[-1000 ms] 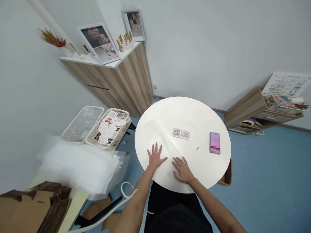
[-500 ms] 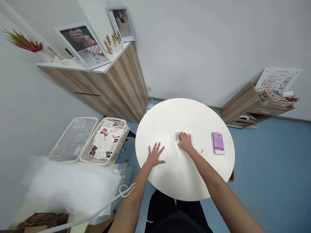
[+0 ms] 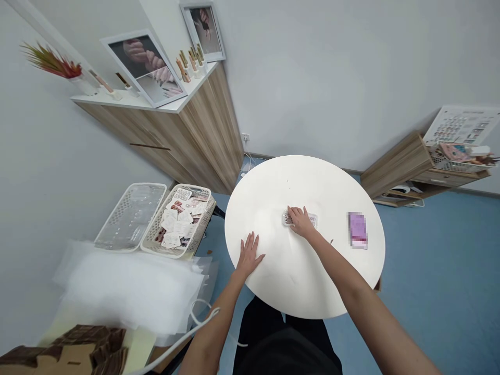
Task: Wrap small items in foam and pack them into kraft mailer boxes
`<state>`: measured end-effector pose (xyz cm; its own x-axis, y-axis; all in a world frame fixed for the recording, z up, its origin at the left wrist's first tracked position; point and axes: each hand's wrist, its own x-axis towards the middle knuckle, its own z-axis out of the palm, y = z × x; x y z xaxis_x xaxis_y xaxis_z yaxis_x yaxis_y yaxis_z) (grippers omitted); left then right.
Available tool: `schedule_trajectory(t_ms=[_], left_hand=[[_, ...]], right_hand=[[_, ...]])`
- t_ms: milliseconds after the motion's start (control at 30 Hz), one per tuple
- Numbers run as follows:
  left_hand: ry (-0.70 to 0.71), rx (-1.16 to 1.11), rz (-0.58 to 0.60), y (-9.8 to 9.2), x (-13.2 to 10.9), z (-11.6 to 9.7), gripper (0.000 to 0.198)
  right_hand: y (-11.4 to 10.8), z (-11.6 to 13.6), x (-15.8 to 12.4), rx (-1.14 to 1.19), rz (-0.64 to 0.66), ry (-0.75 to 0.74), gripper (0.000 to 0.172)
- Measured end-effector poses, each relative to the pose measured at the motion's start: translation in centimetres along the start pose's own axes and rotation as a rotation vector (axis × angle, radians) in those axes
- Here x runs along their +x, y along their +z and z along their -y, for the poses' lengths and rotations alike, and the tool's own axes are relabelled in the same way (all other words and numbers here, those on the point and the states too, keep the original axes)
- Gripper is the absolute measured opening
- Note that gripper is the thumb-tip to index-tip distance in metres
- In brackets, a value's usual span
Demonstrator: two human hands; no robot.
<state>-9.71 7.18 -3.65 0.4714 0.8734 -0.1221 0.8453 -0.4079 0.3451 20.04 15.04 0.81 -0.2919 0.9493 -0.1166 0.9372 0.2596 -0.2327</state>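
Right hand (image 3: pixel 301 221) has moved up and across since the earlier frame, and now sits on the small press-on nail tray (image 3: pixel 288 219) near the middle of the round tabletop (image 3: pixel 312 182). The tray is mostly covered, with just its ends showing on either side of the fingers. Those fingers look lightly curled over it, but from this angle I honestly can't tell if it's gripped or only being touched.

Left hand (image 3: pixel 249 255) is open, fingers spread and palm flat on the tabletop, down and to the left of the right hand. Out past the right hand there's a pink box (image 3: pixel 357 230), pixelated so I can't read it, lying well apart from both hands.

Left of the left hand, beyond the table edge, two white perforated plastic baskets sit side by side. The one closer to the hand (image 3: pixel 208 219) is packed with loose nail sample cards (image 3: pixel 174 224). Its see-through neighbour (image 3: pixel 154 186) holds nothing I can make out. Nearer the left forearm there's a pile of plastic sheets (image 3: pixel 128 291), with flattened cardboard (image 3: pixel 89 354) past that.
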Motion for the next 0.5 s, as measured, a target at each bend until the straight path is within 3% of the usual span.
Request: schedule_trajectory(t_ms=[167, 333, 500], left_hand=[[-0.033, -0.024, -0.005, 0.9, -3.4, -0.7, 0.069], [0.035, -0.042, -0.023, 1.2, -6.0, -2.4, 0.068], [0.044, -0.042, 0.015, 1.4, -8.0, -3.4, 0.049]], right_hand=[[0.2, 5.0, -1.8, -0.014, 0.064, -0.195, 0.079], [2.5, 9.8, -4.7, 0.062, 0.092, -0.199, 0.077], [4.9, 12.2, -6.5, 0.069, 0.118, -0.182, 0.071]])
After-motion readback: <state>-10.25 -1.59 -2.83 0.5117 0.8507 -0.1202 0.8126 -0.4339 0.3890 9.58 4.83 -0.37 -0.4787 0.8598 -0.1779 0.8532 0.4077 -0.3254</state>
